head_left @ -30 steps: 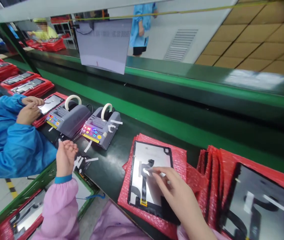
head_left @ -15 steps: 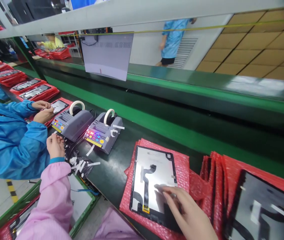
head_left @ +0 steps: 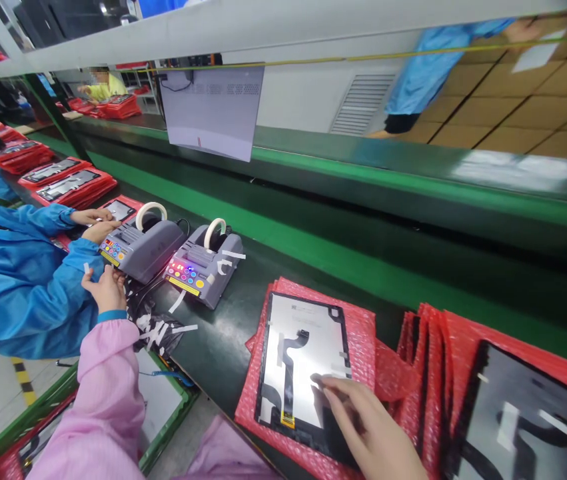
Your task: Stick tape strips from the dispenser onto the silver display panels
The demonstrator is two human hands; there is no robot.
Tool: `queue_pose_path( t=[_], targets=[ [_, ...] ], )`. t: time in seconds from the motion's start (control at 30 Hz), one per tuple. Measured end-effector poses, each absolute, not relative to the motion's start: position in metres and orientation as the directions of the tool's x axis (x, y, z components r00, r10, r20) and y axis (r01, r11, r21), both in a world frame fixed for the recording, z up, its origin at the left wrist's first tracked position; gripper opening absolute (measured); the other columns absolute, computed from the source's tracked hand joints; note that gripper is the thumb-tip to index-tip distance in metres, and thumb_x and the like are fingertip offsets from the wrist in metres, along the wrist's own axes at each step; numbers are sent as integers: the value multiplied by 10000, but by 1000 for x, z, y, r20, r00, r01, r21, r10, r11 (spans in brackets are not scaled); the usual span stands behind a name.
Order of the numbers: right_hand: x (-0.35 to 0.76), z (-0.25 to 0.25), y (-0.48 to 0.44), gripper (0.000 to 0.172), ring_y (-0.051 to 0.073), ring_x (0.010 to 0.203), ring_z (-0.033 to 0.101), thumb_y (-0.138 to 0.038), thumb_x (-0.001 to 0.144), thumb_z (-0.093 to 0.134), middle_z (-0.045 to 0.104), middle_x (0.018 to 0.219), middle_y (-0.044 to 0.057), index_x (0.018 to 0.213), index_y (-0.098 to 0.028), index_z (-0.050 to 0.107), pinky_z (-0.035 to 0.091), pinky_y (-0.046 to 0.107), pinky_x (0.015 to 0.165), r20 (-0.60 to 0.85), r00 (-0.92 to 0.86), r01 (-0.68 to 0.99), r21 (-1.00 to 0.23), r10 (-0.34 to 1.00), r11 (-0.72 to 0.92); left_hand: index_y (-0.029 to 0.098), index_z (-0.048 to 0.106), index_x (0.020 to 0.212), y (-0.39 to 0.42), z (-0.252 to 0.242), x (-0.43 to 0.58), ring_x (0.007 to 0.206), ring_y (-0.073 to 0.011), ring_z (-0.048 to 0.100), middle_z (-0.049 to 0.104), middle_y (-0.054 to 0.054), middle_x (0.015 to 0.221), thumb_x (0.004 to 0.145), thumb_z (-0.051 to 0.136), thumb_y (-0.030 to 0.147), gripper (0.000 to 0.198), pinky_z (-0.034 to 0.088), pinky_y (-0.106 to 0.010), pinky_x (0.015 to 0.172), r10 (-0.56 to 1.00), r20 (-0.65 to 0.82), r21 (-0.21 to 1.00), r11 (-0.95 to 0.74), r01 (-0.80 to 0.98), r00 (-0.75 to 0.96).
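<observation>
My left hand (head_left: pixel 106 291) is raised beside the tape dispensers, its thumb and fingers partly apart. A small piece of white tape (head_left: pixel 86 268) clings at the thumb tip. My right hand (head_left: pixel 370 423) hovers over or touches a tablet screen (head_left: pixel 308 347), thumb and forefinger drawn together; whatever is between them is hidden. The screen's silvery back faces up, with a black flex cable (head_left: pixel 289 380) ending in a yellow connector (head_left: pixel 288 420). Beneath it lies red bubble wrap (head_left: pixel 358 327).
Two grey tape dispensers (head_left: pixel 143 247), (head_left: pixel 203 267) stand left of the screen, near loose tape strips (head_left: pixel 160 333). Another screen (head_left: pixel 528 413) lies on red bubble bags at right. A co-worker's blue sleeve (head_left: pixel 38 267) is close on my left. A green-edged crate (head_left: pixel 163 413) sits below the bench.
My left hand has turned and its thumb has spread away, showing the white tape. My right hand has barely moved. Behind the bench, a person in blue has moved right.
</observation>
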State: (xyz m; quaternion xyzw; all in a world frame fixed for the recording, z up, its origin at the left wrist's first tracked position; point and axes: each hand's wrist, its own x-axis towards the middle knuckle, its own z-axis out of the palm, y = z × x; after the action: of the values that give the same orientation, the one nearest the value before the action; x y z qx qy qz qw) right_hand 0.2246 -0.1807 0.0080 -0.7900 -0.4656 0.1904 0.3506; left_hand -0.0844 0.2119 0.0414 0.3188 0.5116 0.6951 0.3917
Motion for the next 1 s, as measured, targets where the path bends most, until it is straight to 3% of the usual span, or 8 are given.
queue_pose_path(
  t=[0.17,0.27,0.37,0.4,0.47,0.57,0.73,1.0],
  targets=[
    [225,10,-184,323,252,941,676,-525,928,467,693,1076,60,1006,-284,667,566,366,796,17,523,560,-761,852,-329,262,277,1000,171,76,-62,550,-68,450,455,117,645,834,552,71,373,406,-183,606,785,247,906,-394,-151,-568],
    [220,17,-181,318,245,861,679,-517,914,496,699,1009,70,1008,-266,667,564,370,782,-14,572,464,-819,820,-337,267,362,1047,113,91,-29,609,-88,503,530,98,685,817,659,175,387,466,-241,713,821,412,856,-497,-141,-396],
    [212,26,-170,319,229,767,667,-511,893,538,691,882,67,1001,-236,659,562,333,687,-43,592,311,-909,805,-277,363,274,1235,49,85,10,707,-158,612,624,32,821,874,637,344,512,511,-333,716,830,428,899,-351,-260,357],
    [210,29,-164,320,219,728,656,-509,889,550,682,844,60,1001,-228,653,554,316,642,-56,580,253,-936,813,-245,382,202,1295,32,78,23,739,-171,620,630,6,862,927,554,380,509,517,-358,723,691,383,923,-261,-283,613],
    [206,33,-154,330,193,651,623,-510,876,581,665,812,45,1024,-221,636,523,289,568,-79,529,140,-974,845,-179,369,111,1349,9,63,43,791,-169,600,604,-29,914,987,423,363,477,507,-375,749,450,336,941,-194,-277,827],
    [203,38,-140,352,187,667,609,-541,847,616,656,834,43,995,-223,640,508,289,581,-66,484,43,-994,872,-100,330,73,1373,-1,43,62,831,-164,559,564,-59,964,1004,365,297,471,485,-384,796,345,321,938,-244,-246,882],
    [218,42,-134,390,270,1004,592,-600,820,618,633,1021,94,722,-224,656,500,376,811,10,641,146,-983,767,-109,253,325,1327,5,33,70,924,-180,575,584,-105,1091,974,355,185,360,453,-405,909,324,272,893,-437,-111,906],
    [246,35,-145,409,283,1009,557,-619,821,590,596,1013,109,744,-220,635,488,404,801,102,832,260,-940,546,-222,168,494,1330,19,30,99,1075,-262,510,627,-128,1122,854,430,79,488,389,-434,915,166,160,503,-862,64,973]
  ],
)
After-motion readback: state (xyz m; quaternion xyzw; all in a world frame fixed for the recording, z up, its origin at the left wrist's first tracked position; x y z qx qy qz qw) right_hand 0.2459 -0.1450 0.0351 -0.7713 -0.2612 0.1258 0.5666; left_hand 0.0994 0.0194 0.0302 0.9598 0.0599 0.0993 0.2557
